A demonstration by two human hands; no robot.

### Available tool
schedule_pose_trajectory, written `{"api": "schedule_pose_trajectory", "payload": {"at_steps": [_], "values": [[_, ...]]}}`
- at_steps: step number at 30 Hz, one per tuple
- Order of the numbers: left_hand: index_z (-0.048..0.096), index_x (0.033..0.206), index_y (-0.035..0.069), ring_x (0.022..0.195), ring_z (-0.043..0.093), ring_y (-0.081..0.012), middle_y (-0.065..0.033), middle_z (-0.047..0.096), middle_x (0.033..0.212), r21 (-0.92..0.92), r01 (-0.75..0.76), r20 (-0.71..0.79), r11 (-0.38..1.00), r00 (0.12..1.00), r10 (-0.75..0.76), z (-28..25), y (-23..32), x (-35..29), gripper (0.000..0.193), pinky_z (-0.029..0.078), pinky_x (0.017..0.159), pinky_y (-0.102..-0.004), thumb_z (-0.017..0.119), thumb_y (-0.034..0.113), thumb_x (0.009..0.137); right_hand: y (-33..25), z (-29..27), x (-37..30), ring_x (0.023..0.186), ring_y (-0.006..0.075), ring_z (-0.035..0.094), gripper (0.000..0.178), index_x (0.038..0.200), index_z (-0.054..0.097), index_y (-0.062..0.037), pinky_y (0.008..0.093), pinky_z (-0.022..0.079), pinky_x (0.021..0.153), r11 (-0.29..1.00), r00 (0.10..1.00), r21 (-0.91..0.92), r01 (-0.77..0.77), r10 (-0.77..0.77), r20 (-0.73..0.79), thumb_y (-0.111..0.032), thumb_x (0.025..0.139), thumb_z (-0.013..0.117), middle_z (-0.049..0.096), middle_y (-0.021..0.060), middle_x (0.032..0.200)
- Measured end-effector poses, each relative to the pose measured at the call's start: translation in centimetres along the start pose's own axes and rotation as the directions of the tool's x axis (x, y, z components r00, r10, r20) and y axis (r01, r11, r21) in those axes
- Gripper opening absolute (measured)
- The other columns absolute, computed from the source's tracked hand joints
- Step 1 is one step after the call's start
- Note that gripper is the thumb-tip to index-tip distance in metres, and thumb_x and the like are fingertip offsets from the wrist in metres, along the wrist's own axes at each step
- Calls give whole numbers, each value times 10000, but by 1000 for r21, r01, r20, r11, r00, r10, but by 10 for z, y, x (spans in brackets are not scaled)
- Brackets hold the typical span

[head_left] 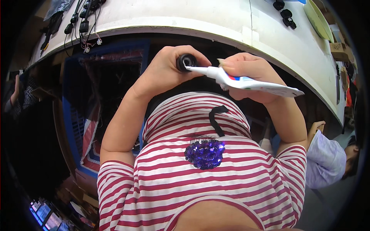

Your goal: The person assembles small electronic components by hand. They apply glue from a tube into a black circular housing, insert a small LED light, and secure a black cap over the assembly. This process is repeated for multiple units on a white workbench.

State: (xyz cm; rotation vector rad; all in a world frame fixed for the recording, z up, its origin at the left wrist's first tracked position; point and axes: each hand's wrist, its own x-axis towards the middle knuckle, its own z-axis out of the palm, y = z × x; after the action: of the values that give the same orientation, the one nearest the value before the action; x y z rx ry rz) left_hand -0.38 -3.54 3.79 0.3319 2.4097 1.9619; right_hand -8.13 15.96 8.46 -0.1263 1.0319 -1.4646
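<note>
Along the near edge of the white table, I have the left hand closed around a black cylindrical part and the right hand pinching a white tube, its nozzle at the part's open end.

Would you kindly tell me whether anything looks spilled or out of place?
Nothing clearly stands out: the left hand holds the black cylinder, and the right hand holds the white tube, nozzle at the cylinder's opening.

The brightly lit worktop curves with fisheye distortion above deep shadow.
</note>
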Motion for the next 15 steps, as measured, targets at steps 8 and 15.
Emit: {"api": "schedule_pose_trajectory", "payload": {"at_steps": [8, 15], "values": [[498, 1129, 6, 787, 453, -91, -35, 508, 914, -211, 131, 55, 969, 991, -122, -10, 17, 12, 507, 384, 691, -210, 682, 86, 664, -58, -32, 6, 486, 49, 373, 294, 779, 557, -40, 201, 288, 463, 766, 800, -450, 460, -577, -164, -297, 902, 484, 464, -22, 567], [477, 1111, 19, 717, 460, -98, -30, 495, 844, -408, 48, -20, 912, 998, -62, -3, 4, 11, 365, 365, 636, -217, 608, 196, 819, -133, -127, 74, 665, 157, 543, 352, 826, 625, -44, 299, 410, 621, 340, 521, -934, 114, -821, -235, -372, 867, 502, 594, 56, 687]]}}
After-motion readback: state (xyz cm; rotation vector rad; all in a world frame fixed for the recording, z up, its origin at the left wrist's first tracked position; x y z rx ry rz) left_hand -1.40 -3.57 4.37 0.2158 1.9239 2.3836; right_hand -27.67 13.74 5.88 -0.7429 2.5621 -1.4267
